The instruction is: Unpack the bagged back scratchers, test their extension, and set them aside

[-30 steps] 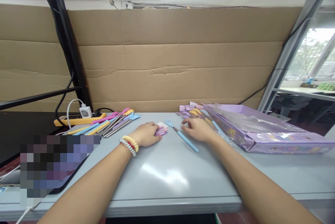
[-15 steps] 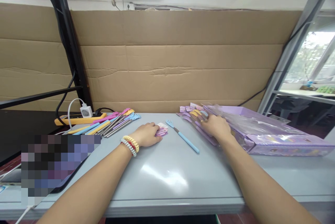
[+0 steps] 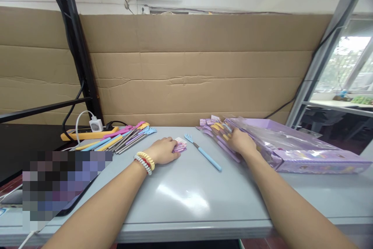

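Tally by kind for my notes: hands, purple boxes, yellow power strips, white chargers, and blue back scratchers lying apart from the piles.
Hands: 2 (left hand, right hand)
Purple box: 1
Yellow power strip: 1
White charger: 1
Blue back scratcher lying apart: 1
Total: 6

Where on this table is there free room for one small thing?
Widest: the table between the forearms, nearer than the blue-handled tool. Smaller: behind that tool, before the cardboard. Crowded: left, with the heap of tools; right, with packaged tools, the right hand and the purple box.
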`<state>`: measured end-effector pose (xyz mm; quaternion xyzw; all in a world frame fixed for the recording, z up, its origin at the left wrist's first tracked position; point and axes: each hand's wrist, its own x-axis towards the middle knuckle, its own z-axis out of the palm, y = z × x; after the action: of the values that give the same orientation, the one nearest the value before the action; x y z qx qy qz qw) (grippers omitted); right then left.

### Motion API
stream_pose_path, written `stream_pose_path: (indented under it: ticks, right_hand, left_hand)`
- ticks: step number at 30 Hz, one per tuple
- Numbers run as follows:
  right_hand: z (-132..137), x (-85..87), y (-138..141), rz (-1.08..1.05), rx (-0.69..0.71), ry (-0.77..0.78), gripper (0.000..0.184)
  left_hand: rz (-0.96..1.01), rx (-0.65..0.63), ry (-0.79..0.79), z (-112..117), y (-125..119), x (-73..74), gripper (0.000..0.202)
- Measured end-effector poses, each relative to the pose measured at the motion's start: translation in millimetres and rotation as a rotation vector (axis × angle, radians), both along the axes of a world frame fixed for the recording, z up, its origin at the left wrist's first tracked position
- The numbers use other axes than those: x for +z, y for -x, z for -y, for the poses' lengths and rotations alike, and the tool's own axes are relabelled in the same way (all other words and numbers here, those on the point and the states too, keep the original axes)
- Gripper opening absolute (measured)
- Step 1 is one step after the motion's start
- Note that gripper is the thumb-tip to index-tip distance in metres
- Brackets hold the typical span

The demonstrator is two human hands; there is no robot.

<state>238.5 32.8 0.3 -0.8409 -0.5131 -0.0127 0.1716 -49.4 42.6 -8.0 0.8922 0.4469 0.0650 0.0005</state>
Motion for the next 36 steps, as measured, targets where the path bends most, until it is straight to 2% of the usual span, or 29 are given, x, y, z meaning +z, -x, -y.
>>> stream_pose_path:
  ticks: [7,12,15,20,24,31,36]
  right_hand:
    - [5.0,2.8,1.0,-0.012,-0.020,-0.011,0.042]
    - [8.9,7.0,7.0,0.030,0.005,-0.151,0.042]
    - [10.7,8.7,13.3,0.038,0.106,-0.273,0.042]
    - [9.9,5.9,21.8,0.026,0.334,-0.461,0.031]
    - [6.7,1.5,22.9,0.025,0.491,-0.573,0.036]
    - [8.0,0.8,26.8,0.073,0.698,-0.669,0.041]
    - [9.3,-2.3,34.6,0.136,0.781,-0.655,0.040]
  left_hand:
    - [0.000,0.009,0.025,2.0,-0.6,3.6,0.045]
    - [-0.014,0.014,0.013,2.4,-1.0,3.1,0.042]
    - [-0.012,0.005,0.007,1.7,-0.7,2.2,0.041]
    - [0.004,-0.004,0.000,2.7,-0.3,2.4,0.039]
    - [0.018,-0.002,-0.004,4.4,-0.4,3.4,0.037]
    - [0.049,0.014,-0.029,1.5,-0.3,-0.4,0.038]
    - [0.192,0.020,-0.063,0.4,-2.1,-0.5,0.049]
